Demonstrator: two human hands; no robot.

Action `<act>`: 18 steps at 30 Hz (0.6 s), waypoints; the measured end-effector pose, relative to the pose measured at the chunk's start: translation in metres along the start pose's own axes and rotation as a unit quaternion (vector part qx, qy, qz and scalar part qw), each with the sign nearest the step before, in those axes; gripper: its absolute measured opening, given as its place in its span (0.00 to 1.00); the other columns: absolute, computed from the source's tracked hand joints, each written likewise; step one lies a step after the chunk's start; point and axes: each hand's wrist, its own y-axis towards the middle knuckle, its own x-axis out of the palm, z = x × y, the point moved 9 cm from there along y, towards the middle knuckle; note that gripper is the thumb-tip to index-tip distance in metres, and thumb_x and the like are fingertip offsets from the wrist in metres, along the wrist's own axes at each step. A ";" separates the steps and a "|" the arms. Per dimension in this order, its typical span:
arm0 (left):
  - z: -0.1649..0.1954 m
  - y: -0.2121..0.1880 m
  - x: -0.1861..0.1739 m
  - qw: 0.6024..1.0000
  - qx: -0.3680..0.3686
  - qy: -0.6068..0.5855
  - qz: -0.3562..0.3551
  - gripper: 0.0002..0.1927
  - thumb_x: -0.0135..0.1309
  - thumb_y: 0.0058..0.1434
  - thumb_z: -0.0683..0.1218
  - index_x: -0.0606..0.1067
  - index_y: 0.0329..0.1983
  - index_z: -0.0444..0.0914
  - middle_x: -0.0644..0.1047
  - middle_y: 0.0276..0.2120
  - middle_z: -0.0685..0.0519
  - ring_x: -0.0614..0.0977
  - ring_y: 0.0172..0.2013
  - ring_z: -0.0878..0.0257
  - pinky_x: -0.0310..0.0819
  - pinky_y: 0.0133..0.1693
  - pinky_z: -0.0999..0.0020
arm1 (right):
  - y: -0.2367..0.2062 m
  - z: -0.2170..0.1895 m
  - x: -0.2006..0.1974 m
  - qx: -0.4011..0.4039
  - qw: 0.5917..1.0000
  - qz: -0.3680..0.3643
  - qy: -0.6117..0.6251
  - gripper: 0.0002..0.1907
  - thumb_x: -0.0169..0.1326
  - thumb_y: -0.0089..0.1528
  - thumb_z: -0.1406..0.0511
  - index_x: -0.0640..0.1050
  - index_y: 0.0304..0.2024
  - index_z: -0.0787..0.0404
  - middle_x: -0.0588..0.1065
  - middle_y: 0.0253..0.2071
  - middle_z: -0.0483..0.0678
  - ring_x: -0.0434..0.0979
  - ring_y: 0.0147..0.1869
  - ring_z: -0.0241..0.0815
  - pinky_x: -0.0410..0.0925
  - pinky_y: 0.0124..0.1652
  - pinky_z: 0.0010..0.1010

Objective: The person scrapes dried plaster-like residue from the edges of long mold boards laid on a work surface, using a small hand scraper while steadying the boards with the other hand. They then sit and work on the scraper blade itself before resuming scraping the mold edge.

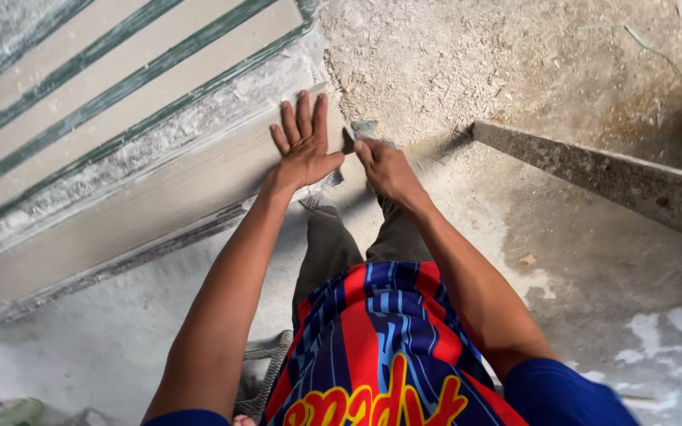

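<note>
Both hands are at the near end of a stack of pale boards: the left hand (303, 144) lies flat, fingers spread and apart, palm pressed on the face of the top plasterboard sheet (159, 201), while the right hand (380, 162) is closed around a small tool (365, 128) — probably a knife or scraper, though only a grey-green tip shows above the knuckles — held right at the sheet's end edge, just beside the left thumb. The step in hand looks like trimming or scoring that end of the sheet, with the left hand acting as the brace. The sheet leans away to the far left, resting on more boards with green-taped edges (112, 91), and its cut edge is ragged with white crumbs. Beyond the hands the floor (467, 71) is deep in sawdust and shavings; to the right a long grey strip (609, 177) runs off at an angle. Judging from the grip, the next move calls for a steady pull of the tool along the edge, with firm pressure from the flat palm so the sheet does not shift — and with the thumb kept out of the blade's path.
</note>
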 end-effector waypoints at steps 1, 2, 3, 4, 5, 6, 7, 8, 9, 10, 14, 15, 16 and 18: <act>-0.003 -0.001 -0.002 1.000 0.000 -0.004 0.007 0.62 0.57 0.53 0.56 0.31 0.80 0.47 0.26 0.78 0.42 0.22 0.73 0.32 0.18 0.66 0.25 | 0.002 0.007 0.004 0.054 0.998 -0.009 0.009 0.27 0.41 0.72 0.50 0.77 0.57 0.64 0.79 0.48 0.65 0.81 0.51 0.60 0.71 0.50 0.44; -0.004 -0.001 -0.002 1.000 0.000 -0.009 0.008 0.61 0.57 0.53 0.56 0.32 0.81 0.48 0.27 0.78 0.42 0.22 0.73 0.33 0.18 0.66 0.26 | 0.003 0.014 0.008 0.109 0.994 -0.018 0.016 0.27 0.40 0.71 0.50 0.77 0.57 0.62 0.80 0.46 0.64 0.82 0.50 0.60 0.72 0.50 0.44; -0.006 -0.001 -0.004 1.000 0.000 -0.013 0.012 0.61 0.57 0.52 0.56 0.32 0.81 0.48 0.27 0.79 0.43 0.23 0.74 0.33 0.18 0.67 0.27 | 0.002 0.021 0.013 0.163 0.986 -0.027 0.023 0.28 0.39 0.71 0.50 0.77 0.57 0.61 0.81 0.44 0.64 0.83 0.49 0.60 0.72 0.50 0.43; -0.007 -0.001 -0.005 1.000 0.000 -0.014 0.017 0.61 0.57 0.52 0.55 0.33 0.81 0.49 0.28 0.79 0.44 0.23 0.74 0.34 0.19 0.67 0.28 | 0.004 0.023 0.018 0.186 0.982 -0.039 0.019 0.28 0.38 0.71 0.49 0.77 0.56 0.62 0.81 0.43 0.65 0.83 0.47 0.61 0.73 0.49 0.45; -0.008 -0.002 -0.007 1.000 0.000 -0.010 0.024 0.61 0.58 0.52 0.56 0.33 0.81 0.49 0.28 0.79 0.44 0.24 0.74 0.34 0.19 0.67 0.28 | 0.005 0.026 0.022 0.212 0.976 -0.047 0.019 0.28 0.38 0.71 0.49 0.77 0.55 0.63 0.81 0.43 0.66 0.83 0.46 0.62 0.73 0.48 0.46; -0.007 -0.002 -0.009 0.999 0.004 -0.010 0.030 0.61 0.58 0.52 0.56 0.33 0.81 0.48 0.28 0.79 0.44 0.24 0.74 0.34 0.19 0.67 0.28 | 0.005 0.030 0.024 0.241 0.969 -0.051 0.013 0.29 0.38 0.72 0.48 0.77 0.55 0.63 0.80 0.42 0.66 0.83 0.45 0.62 0.73 0.47 0.48; -0.007 -0.003 -0.012 0.999 0.007 -0.012 0.041 0.61 0.58 0.52 0.56 0.33 0.80 0.47 0.29 0.78 0.44 0.24 0.74 0.34 0.19 0.67 0.28 | 0.013 0.016 0.018 0.161 0.987 -0.010 -0.003 0.29 0.39 0.72 0.48 0.78 0.55 0.65 0.80 0.43 0.66 0.81 0.47 0.62 0.72 0.47 0.48; -0.008 -0.003 -0.011 0.999 0.000 -0.015 0.031 0.61 0.58 0.51 0.56 0.33 0.80 0.48 0.28 0.78 0.44 0.24 0.74 0.35 0.19 0.67 0.28 | 0.019 0.001 0.012 0.074 0.997 0.029 -0.017 0.29 0.41 0.73 0.49 0.78 0.55 0.66 0.79 0.44 0.66 0.79 0.48 0.62 0.71 0.47 0.48; -0.009 -0.003 -0.011 1.000 -0.007 -0.021 0.022 0.61 0.59 0.51 0.56 0.33 0.80 0.49 0.28 0.78 0.44 0.24 0.74 0.35 0.18 0.67 0.29 | 0.022 -0.016 0.007 -0.014 0.997 0.064 -0.033 0.29 0.43 0.74 0.49 0.78 0.55 0.68 0.78 0.45 0.66 0.77 0.50 0.61 0.70 0.47 0.48; -0.010 -0.004 -0.009 0.999 -0.017 -0.026 0.009 0.61 0.59 0.50 0.56 0.33 0.79 0.49 0.28 0.78 0.45 0.24 0.74 0.36 0.18 0.67 0.30 | 0.025 -0.016 0.009 -0.009 0.997 0.050 -0.064 0.29 0.41 0.74 0.49 0.78 0.54 0.67 0.78 0.44 0.66 0.77 0.50 0.62 0.70 0.47 0.48; -0.002 -0.011 -0.026 0.997 0.014 0.009 0.072 0.58 0.58 0.56 0.60 0.37 0.81 0.49 0.33 0.80 0.46 0.30 0.76 0.36 0.22 0.69 0.27 | 0.027 0.006 0.023 0.181 0.979 -0.067 -0.059 0.30 0.37 0.73 0.48 0.78 0.50 0.66 0.78 0.39 0.68 0.78 0.42 0.63 0.71 0.41 0.50; -0.006 -0.008 -0.023 0.998 0.008 -0.005 0.069 0.59 0.58 0.55 0.60 0.37 0.80 0.49 0.32 0.79 0.46 0.29 0.75 0.36 0.21 0.68 0.28 | 0.027 0.017 0.026 0.236 0.968 -0.081 -0.030 0.30 0.37 0.72 0.48 0.76 0.50 0.67 0.78 0.37 0.69 0.79 0.39 0.64 0.72 0.38 0.51; -0.007 -0.008 -0.025 0.997 0.004 -0.016 0.071 0.59 0.59 0.53 0.61 0.36 0.79 0.49 0.32 0.78 0.46 0.28 0.75 0.36 0.20 0.67 0.28 | 0.034 0.005 0.019 0.180 0.982 -0.048 -0.036 0.30 0.38 0.71 0.47 0.76 0.51 0.67 0.78 0.35 0.66 0.80 0.37 0.59 0.72 0.37 0.48; -0.006 -0.007 -0.023 0.999 0.009 -0.005 0.045 0.61 0.59 0.51 0.59 0.35 0.80 0.48 0.30 0.78 0.44 0.26 0.74 0.36 0.19 0.66 0.30 | 0.043 -0.016 0.010 0.097 0.994 -0.004 -0.049 0.32 0.40 0.70 0.46 0.76 0.52 0.67 0.78 0.32 0.59 0.82 0.33 0.50 0.73 0.34 0.43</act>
